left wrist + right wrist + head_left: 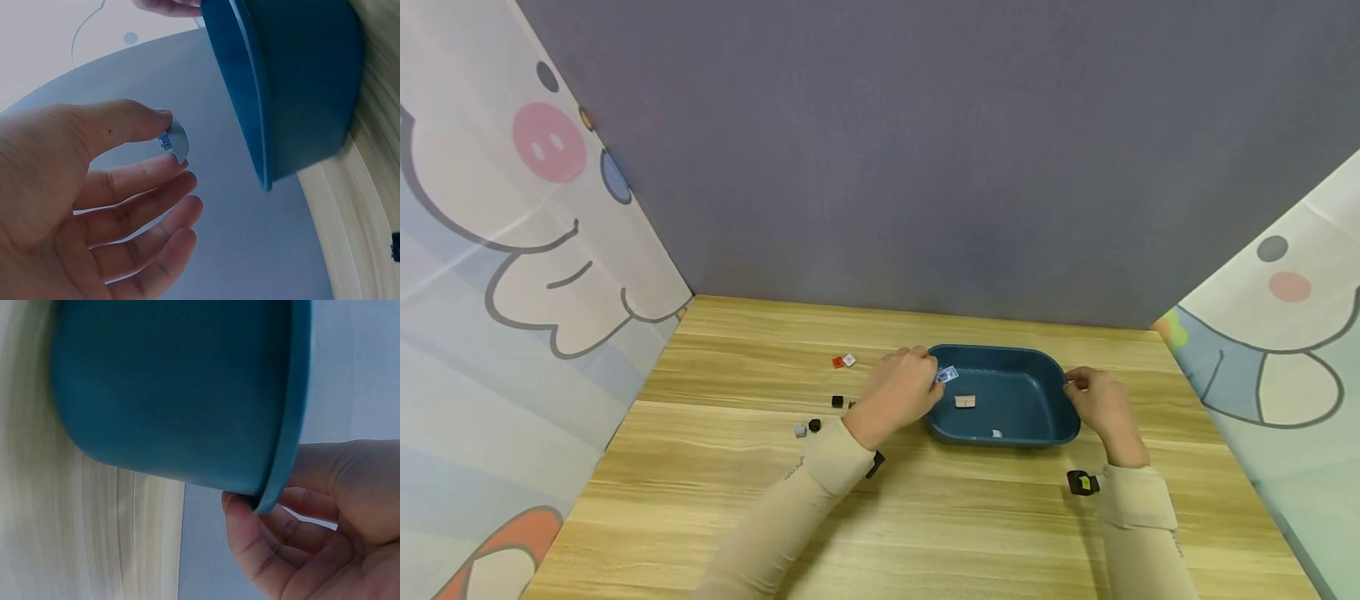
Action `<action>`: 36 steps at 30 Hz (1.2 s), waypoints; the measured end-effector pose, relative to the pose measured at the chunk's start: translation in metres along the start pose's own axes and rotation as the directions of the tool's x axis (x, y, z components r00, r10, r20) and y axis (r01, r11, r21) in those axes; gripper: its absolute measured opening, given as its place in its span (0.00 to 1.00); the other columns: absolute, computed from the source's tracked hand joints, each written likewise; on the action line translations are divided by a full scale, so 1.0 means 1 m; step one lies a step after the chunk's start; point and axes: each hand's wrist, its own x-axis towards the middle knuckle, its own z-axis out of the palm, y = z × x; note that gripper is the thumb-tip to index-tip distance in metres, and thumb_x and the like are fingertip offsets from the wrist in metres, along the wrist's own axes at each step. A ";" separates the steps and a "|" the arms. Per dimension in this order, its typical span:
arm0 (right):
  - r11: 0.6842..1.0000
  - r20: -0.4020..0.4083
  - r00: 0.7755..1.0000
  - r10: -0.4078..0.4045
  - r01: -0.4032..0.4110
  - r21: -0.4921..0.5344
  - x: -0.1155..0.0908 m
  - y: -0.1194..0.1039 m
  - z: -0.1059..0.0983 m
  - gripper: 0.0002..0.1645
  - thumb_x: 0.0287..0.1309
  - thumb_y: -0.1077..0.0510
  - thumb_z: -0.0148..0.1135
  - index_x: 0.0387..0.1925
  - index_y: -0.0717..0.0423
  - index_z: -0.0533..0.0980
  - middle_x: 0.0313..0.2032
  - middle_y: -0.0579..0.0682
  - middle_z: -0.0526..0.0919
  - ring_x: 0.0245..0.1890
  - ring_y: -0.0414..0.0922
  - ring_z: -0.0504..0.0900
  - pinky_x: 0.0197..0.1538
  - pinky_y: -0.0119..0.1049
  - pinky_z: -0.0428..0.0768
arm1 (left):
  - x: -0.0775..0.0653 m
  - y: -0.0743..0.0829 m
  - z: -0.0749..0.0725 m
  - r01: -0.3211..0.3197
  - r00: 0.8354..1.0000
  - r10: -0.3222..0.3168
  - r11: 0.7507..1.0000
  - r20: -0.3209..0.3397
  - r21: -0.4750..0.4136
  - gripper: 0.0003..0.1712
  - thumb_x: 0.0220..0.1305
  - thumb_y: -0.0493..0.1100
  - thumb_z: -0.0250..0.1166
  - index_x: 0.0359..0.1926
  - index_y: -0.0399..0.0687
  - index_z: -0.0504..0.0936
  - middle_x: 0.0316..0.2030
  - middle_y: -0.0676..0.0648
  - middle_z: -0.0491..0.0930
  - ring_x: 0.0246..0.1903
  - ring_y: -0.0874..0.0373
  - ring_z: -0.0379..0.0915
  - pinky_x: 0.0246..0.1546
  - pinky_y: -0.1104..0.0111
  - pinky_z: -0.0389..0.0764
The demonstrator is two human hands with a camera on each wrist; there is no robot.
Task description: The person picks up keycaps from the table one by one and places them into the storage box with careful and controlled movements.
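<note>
A dark blue plastic basin stands on the wooden table. My left hand is over its left rim and pinches a small flat piece with blue print between thumb and index finger; the other fingers are spread and loosely bent. With thumb and fingers, my right hand grips the basin's rim at its right end. Inside the basin lie a small beige block and a little white piece near the front wall.
Left of the basin lie a red tile, a white tile, a black cube, a grey cube and a round black piece. A dark bit is partly behind my left arm. A grey panel borders the table's back.
</note>
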 end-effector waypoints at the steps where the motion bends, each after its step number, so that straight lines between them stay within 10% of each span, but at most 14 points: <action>1: 1.000 -0.002 1.000 0.000 0.000 0.000 0.000 0.000 0.000 0.19 0.66 0.64 0.55 0.51 0.75 0.76 0.45 0.72 0.81 0.45 0.68 0.79 0.43 0.60 0.78 | 0.001 0.002 0.000 -0.007 1.000 0.007 1.000 0.002 0.002 0.13 0.68 0.52 0.65 0.31 0.49 0.83 0.31 0.51 0.78 0.26 0.58 0.71 0.30 0.66 0.77; 19: 1.000 -0.019 1.000 -0.016 0.016 -0.010 0.000 0.000 -0.001 0.17 0.66 0.64 0.57 0.50 0.75 0.77 0.43 0.72 0.82 0.43 0.68 0.80 0.42 0.59 0.78 | -0.006 -0.003 0.006 -0.024 1.000 0.024 1.000 -0.009 0.007 0.15 0.68 0.53 0.67 0.41 0.47 0.87 0.41 0.48 0.83 0.38 0.54 0.80 0.40 0.64 0.82; 36: 1.000 -0.013 1.000 -0.017 0.017 -0.014 -0.001 -0.001 0.000 0.18 0.67 0.64 0.56 0.51 0.75 0.76 0.44 0.73 0.81 0.43 0.69 0.80 0.40 0.59 0.79 | -0.059 -0.047 -0.007 0.091 0.988 -0.104 0.990 -0.113 -0.111 0.15 0.63 0.47 0.72 0.46 0.43 0.87 0.40 0.46 0.83 0.40 0.49 0.80 0.41 0.57 0.83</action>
